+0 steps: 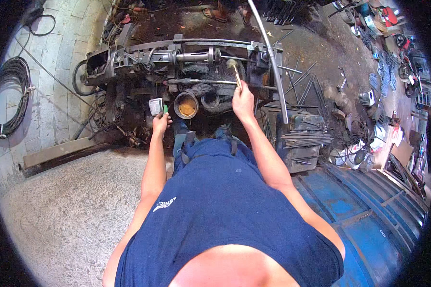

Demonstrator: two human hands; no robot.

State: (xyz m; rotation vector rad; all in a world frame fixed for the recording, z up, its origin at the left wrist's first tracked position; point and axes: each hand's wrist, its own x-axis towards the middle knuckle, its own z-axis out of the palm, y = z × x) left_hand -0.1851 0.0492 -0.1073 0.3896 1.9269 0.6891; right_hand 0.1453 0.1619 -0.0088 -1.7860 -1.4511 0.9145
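- The paintbrush (pixel 235 71), with its pale handle, sits in the right hand (pixel 243 101); the fingers are wrapped round the lower handle, and the bristle end points up and away from the hand onto the dark machine (pixel 177 62).
- The left hand (pixel 160 120) is closed on a small grey container (pixel 156 106) with a green part showing at the fingertips.
- Between the two hands, a little further out, stands a round can (pixel 186 105) with yellowish contents; a second, darker can (pixel 209 100) is just beside it, nearer the right hand.
- A long curved metal bar (pixel 273 62) runs past the right hand on its outer side.
- A coil of black cable (pixel 9 95) lies well off beyond the left hand.
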